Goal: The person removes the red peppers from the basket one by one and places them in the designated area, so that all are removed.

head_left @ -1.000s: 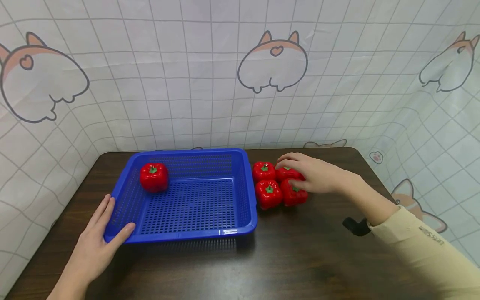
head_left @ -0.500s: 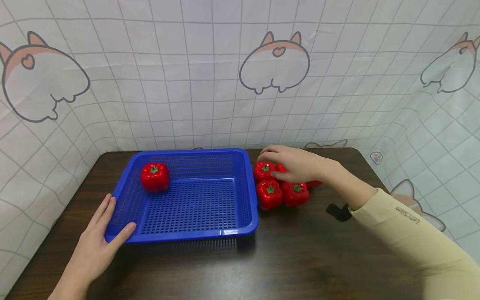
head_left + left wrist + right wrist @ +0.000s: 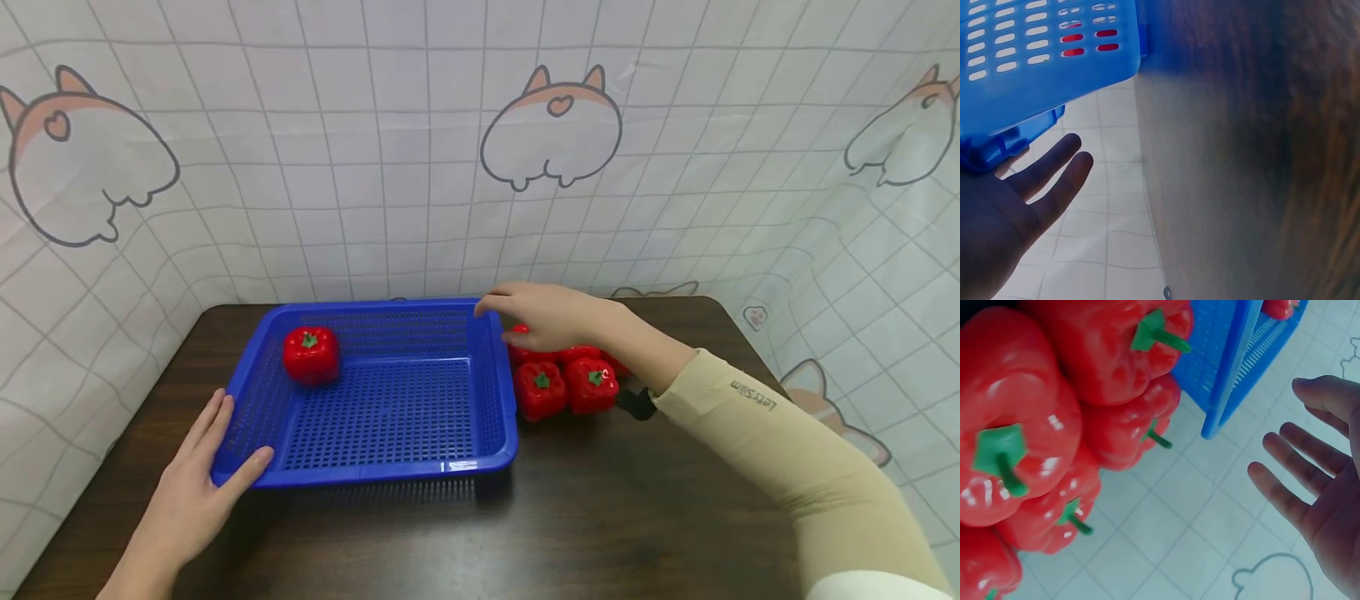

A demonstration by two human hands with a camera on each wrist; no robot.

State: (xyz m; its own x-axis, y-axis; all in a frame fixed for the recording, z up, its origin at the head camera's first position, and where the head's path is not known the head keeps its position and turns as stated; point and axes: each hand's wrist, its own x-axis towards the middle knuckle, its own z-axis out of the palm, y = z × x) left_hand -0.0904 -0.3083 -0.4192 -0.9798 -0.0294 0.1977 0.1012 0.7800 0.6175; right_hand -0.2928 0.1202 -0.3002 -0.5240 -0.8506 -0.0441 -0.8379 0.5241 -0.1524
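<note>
My left hand (image 3: 191, 492) rests at the near left corner of a blue plastic basket (image 3: 375, 475). Its fingers are extended along the left side and the thumb lies over the front rim. In the left wrist view, straight fingers (image 3: 1054, 169) show beside the slotted basket wall (image 3: 1054, 81). One red bell pepper (image 3: 311, 357) stands inside the basket, at the far left. My right hand (image 3: 562, 317) hovers by the basket's far right corner, partly covering a group of red bell peppers (image 3: 542, 392) with green stems. In the right wrist view its relaxed fingers (image 3: 1282, 490) hold nothing.
Everything stands on a dark wooden table (image 3: 600, 517). A white checked cloth (image 3: 360, 208) with dog drawings hangs behind and at both sides. A black object (image 3: 636, 403) shows beneath the right wrist. The peppers sit close against the basket's right side.
My right hand has moved left over the peppers, from the right of the group to the basket's far right corner, carrying nothing. The left hand and the basket have stayed put.
</note>
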